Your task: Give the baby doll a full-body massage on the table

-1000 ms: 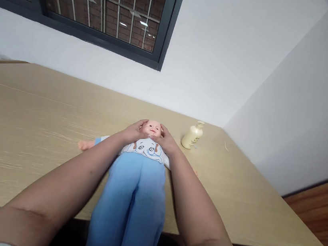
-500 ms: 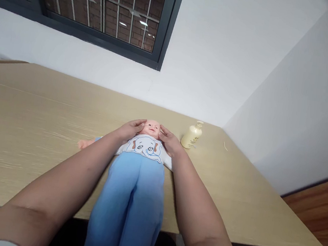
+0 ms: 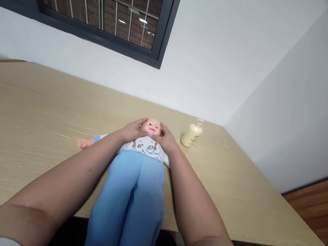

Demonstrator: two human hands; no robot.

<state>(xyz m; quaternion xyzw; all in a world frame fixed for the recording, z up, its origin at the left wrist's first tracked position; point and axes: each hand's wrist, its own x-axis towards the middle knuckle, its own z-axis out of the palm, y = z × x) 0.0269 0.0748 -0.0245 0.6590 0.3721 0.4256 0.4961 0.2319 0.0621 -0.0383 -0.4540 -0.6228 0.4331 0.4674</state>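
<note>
A baby doll (image 3: 136, 176) lies on its back, head away from me, in a white top with an elephant face and light blue trousers. Its legs reach over the table's near edge toward me. My left hand (image 3: 133, 130) curves round one side of the doll's head, and my right hand (image 3: 166, 138) cups the other side. Both thumbs point inward beneath the chin, with the fingers along the temples. One doll hand (image 3: 84, 142) sticks out beyond my left forearm. My right forearm mostly hides the other doll arm.
A pale yellow pump bottle (image 3: 192, 134) stands upright to the right of the doll's head. Farther right, a thin light strip (image 3: 226, 143) lies on the wooden table (image 3: 40, 123). Behind it rise a white wall (image 3: 221, 58) and a dark-framed window (image 3: 103, 36) with bars.
My thumbs have moved from the cheeks down under the doll's chin, the right hand shifting slightly inward. More of the doll's left-side arm shows.
</note>
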